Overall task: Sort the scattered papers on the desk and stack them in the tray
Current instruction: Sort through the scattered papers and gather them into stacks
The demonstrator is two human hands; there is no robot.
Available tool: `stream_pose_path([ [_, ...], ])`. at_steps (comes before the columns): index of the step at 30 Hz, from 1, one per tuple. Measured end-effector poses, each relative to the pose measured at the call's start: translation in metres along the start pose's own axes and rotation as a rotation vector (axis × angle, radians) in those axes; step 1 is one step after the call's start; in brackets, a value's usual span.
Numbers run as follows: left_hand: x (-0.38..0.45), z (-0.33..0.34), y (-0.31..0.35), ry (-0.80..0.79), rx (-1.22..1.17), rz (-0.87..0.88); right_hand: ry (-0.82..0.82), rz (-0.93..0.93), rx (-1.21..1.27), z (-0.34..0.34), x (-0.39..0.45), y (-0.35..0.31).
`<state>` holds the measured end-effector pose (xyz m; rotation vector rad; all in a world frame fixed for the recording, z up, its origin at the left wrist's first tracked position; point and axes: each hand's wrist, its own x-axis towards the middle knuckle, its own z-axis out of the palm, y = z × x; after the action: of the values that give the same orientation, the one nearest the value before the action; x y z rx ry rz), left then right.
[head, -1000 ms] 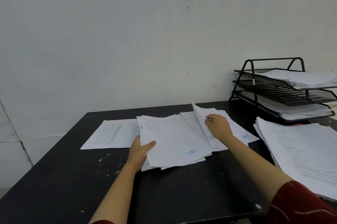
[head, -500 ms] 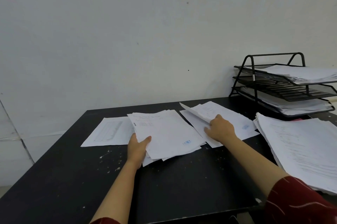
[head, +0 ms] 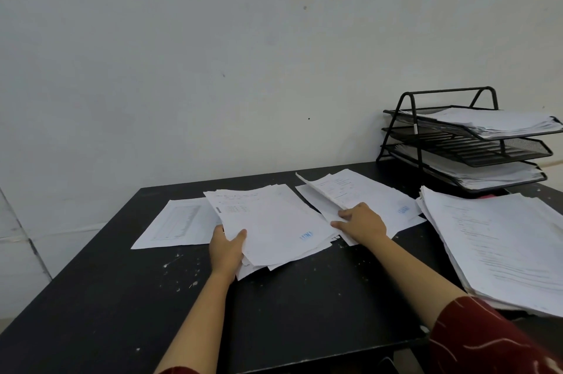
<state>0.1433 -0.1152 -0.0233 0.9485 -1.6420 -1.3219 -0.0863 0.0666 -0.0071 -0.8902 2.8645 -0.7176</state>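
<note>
White paper everywhere on this desk, and the bundle of papers [head: 274,227] I'm watching sits in the middle of the black desk [head: 128,297], a loose, fanned sheaf with a blue stamp near its near right corner. The left hand [head: 227,248] grips that bundle at its near left edge, thumb curled over the top sheet, fingers tucked beneath where I can't see them. Just to the right, the right hand [head: 361,221] is on a second spread of sheets [head: 374,197]; its fingers are curled and pinch the near edge of a few pages whose far end lifts off the rest at a tilt. That spread carries a blue stamp too, out by its right edge. To the left of the held bundle, a single sheet [head: 176,224] with a faint printed table lies flat, its right side tucked under the bundle. Over on the right, a thick stack of printed pages [head: 499,245] runs toward the near edge of the desk. Behind it, at the far right corner against the wall, stands the black wire tray [head: 408,117], three tiers: paper in the top one, paper in the bottom one, bare mesh showing in the middle. Pale specks dot the desk surface near my arms, and a dark red sleeve [head: 481,340] shows on the right arm.
</note>
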Motion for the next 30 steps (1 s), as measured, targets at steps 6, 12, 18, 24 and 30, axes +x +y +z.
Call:
stream_pose_path([
  [6,-0.007,0.0,0.0,-0.106,0.069,0.037,0.082,0.06,0.064,-0.007,0.004,0.007],
  [12,-0.002,-0.001,0.003,-0.188,0.125,0.023,0.185,-0.032,0.257,-0.043,0.011,-0.013],
  [18,0.0,0.001,0.002,-0.198,0.078,-0.016,0.004,-0.243,0.28,-0.028,-0.014,-0.079],
  [24,0.002,0.005,0.014,-0.165,-0.103,-0.175,-0.95,-0.306,0.425,-0.017,-0.034,-0.114],
  [30,0.003,0.0,0.013,-0.35,0.025,-0.069,-0.449,-0.185,0.685,-0.014,-0.008,-0.071],
])
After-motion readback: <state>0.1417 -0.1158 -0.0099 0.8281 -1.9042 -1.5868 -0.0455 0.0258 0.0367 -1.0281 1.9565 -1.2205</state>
